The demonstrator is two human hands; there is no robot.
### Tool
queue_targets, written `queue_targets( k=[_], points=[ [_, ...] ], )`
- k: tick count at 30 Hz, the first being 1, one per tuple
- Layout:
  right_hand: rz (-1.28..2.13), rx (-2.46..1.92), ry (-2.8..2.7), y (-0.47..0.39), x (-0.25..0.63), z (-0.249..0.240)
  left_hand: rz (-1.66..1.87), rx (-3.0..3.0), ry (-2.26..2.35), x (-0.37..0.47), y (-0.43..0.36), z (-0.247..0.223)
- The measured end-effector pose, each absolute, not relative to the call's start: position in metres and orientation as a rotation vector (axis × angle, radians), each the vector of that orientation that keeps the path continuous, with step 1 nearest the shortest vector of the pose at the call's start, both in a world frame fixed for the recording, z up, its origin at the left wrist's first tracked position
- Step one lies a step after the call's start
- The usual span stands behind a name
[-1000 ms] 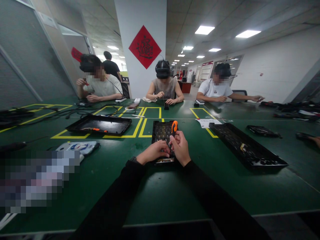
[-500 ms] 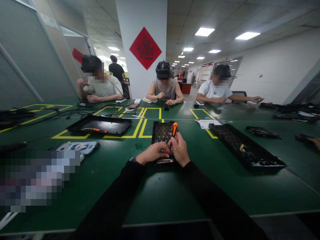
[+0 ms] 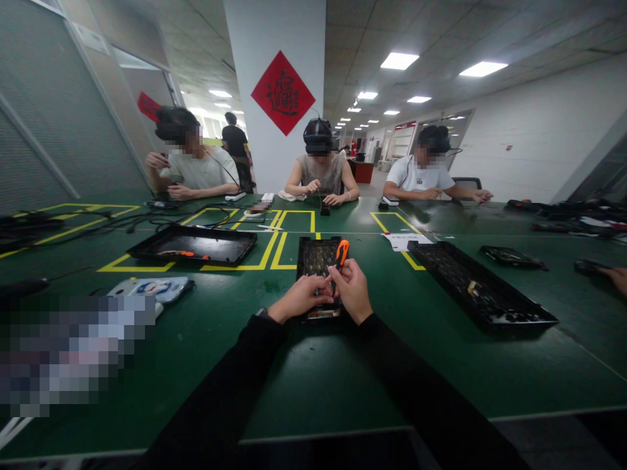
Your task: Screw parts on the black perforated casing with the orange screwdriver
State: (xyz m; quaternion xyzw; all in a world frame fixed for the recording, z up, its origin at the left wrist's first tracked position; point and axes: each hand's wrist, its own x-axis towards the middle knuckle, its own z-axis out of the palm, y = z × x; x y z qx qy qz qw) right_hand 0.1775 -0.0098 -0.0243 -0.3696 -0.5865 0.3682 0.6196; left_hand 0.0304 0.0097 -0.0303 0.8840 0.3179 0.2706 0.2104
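Observation:
In my right hand (image 3: 353, 289) is a screwdriver with an orange and black handle (image 3: 342, 253); the fingers are closed round it and the handle points up. My left hand (image 3: 304, 297) is closed in a pinch beside it, the fingertips meeting those of my right hand. What the left fingers hold, if anything, is hidden. Beneath both hands lies a black tray-like case (image 3: 314, 252) with rows of small light marks inside. A strip of light brown and silver parts (image 3: 323, 314) shows at its near end. The screwdriver's tip is hidden by my fingers.
To the left a black tray (image 3: 215, 245) holds an orange-handled tool (image 3: 186, 253). A long black tray (image 3: 482, 287) with small parts lies at right, near a paper sheet (image 3: 406, 242). Cables (image 3: 110, 225) cross the left side. Several people sit opposite.
My hands have drawn slightly closer together, and the screwdriver's handle has turned and tilted a little. Across the table, the person at right has pulled an outstretched hand inward.

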Motion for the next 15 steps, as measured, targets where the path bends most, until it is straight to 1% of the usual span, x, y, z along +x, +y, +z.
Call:
queue_targets(
  k=[4,9,15],
  points=[
    [0.803,-0.881,-1.403,-0.010,0.180,-0.023,0.807,2.395,0.873,0.030,0.008,-0.028],
    [0.794,-0.905,-1.424,-0.010,0.181,-0.022,1.052,2.323,0.868,0.022,0.011,-0.026],
    [0.887,-0.876,-1.401,-0.011,0.180,-0.022,1.469,2.137,1.334,0.002,0.038,-0.052]
  ],
)
